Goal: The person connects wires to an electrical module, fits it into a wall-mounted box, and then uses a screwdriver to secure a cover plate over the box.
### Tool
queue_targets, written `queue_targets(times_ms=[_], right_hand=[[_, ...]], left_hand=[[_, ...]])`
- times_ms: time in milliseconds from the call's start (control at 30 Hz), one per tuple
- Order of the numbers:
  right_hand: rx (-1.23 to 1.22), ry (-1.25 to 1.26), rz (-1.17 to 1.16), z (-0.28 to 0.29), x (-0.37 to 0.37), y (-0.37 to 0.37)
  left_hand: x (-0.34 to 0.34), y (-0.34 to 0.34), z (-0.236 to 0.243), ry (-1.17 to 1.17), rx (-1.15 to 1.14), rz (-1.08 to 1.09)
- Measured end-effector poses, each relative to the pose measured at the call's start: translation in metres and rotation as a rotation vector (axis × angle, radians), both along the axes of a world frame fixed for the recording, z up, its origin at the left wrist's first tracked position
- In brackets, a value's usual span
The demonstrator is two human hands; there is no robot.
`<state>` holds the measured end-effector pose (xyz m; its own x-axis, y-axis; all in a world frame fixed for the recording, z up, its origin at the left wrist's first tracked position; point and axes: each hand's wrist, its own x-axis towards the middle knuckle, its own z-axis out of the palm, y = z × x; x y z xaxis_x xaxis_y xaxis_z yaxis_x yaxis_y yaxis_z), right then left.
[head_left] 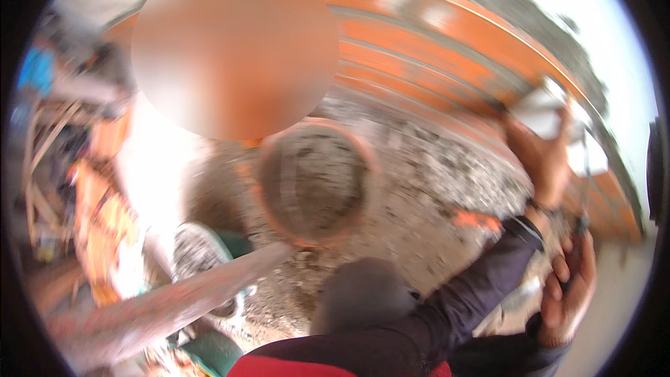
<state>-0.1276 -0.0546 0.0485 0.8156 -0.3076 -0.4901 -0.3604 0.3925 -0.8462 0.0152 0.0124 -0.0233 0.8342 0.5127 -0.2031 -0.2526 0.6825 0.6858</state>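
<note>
My left hand [541, 157] reaches to the brick wall at the right, thumb and fingers set around a white flat-sided thing [541, 112]. Its exact kind is lost in the motion blur. Closer to me, my right hand [571, 290] has its fingers closed on a slim tool [584, 220] with a dark handle. A thin shaft rises from that handle toward the white thing; its tip is not clear. Both arms wear dark sleeves, and a band circles my left wrist.
Orange brick courses [405, 63] curve across the back. A round orange-rimmed container [262, 192] stands mid-view on rubble-strewn ground [433, 174]. At the left are a thick pole [174, 300] and a bucket of grey mix [199, 251]. A blurred oval hides the upper left.
</note>
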Motion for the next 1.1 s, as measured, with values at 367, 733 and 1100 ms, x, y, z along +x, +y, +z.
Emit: queue_targets(times_ms=[367, 733, 1100], right_hand=[[0.611, -0.074, 0.446, -0.022, 0.016, -0.017], [0.469, -0.081, 0.361, -0.019, 0.025, -0.001], [0.308, -0.008, 0.177, -0.019, 0.012, 0.011]], left_hand=[[0.029, 0.036, -0.014, 0.012, 0.258, 0.35], [0.035, 0.028, 0.003, -0.002, 0.32, 0.466], [0.046, 0.019, -0.025, -0.098, -0.016, 0.274]])
